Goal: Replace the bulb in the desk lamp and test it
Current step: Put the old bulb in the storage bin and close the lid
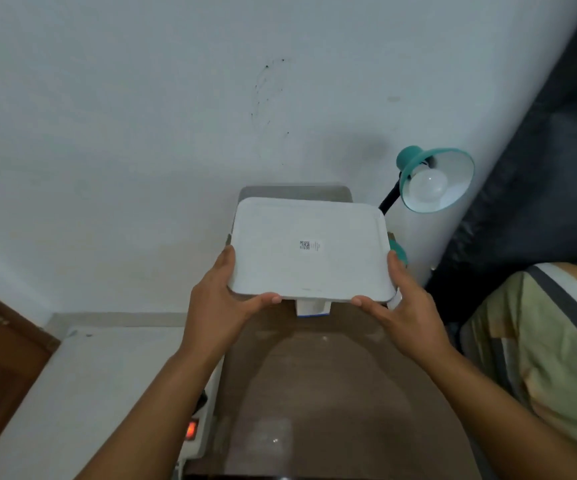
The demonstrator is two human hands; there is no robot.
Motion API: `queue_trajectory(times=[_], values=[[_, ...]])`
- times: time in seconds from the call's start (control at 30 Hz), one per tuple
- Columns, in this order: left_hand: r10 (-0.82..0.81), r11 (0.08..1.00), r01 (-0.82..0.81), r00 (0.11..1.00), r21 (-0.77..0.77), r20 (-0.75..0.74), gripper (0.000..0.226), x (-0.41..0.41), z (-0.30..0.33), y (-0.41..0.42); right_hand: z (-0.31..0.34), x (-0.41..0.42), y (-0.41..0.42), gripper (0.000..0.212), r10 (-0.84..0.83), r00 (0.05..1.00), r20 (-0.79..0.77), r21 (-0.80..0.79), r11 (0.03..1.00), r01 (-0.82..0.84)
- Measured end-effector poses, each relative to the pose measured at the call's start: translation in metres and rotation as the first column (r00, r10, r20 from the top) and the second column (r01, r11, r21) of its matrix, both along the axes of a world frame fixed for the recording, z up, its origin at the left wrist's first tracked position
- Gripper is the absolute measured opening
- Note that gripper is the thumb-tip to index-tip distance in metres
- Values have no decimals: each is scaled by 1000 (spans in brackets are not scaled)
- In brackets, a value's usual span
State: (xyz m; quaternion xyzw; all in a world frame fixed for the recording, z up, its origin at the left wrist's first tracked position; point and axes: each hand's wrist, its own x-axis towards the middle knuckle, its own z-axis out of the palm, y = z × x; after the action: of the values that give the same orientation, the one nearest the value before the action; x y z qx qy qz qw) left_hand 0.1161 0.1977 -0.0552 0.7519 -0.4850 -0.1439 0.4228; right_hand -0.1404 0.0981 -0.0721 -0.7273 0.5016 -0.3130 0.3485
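A teal desk lamp (434, 178) stands at the table's far right, its shade tipped toward me. A white bulb (427, 185) sits inside the shade, unlit. I hold a white tray (309, 247) bottom side up above the table, a small code label at its middle. My left hand (224, 299) grips its left edge and near corner. My right hand (401, 303) grips the right edge and near corner. A small white box with a blue edge (313, 308) peeks out under the tray's near rim. The lamp's base is mostly hidden behind the tray.
A brown glossy table (314, 393) lies below my arms. A white power strip with a lit red switch (192, 429) sits at its left edge. A dark curtain (539, 168) hangs on the right above a striped pillow (539, 341). A wooden door (0, 358) is at the left.
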Motion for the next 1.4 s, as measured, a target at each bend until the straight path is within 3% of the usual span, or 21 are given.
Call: queue_trajectory(times=[0.13, 0.3, 0.43, 0.83, 1.2, 1.4], values=[[33, 995, -33, 999, 89, -4, 114, -31, -26, 46, -24, -32, 42, 107, 25, 997, -74, 2, 1000, -25], [41, 983, -32, 998, 178, -51, 125, -56, -54, 88, -40, -60, 85, 84, 70, 996, -64, 12, 998, -69], [17, 975, -8, 999, 224, -42, 122, -67, -67, 108, -61, -75, 106, 112, 31, 990, -135, 121, 992, -15], [21, 916, 7, 998, 401, -65, 116, -83, -105, 139, -110, -88, 131, 105, 72, 961, -268, 194, 981, -20], [-61, 881, -38, 979, 472, 193, 110, -86, -127, 144, -122, -89, 133, 90, 106, 913, -393, 85, 993, -79], [-82, 876, -48, 966, 480, 247, 102, -82, -129, 140, -127, -89, 130, 102, 105, 887, -450, 87, 993, -74]])
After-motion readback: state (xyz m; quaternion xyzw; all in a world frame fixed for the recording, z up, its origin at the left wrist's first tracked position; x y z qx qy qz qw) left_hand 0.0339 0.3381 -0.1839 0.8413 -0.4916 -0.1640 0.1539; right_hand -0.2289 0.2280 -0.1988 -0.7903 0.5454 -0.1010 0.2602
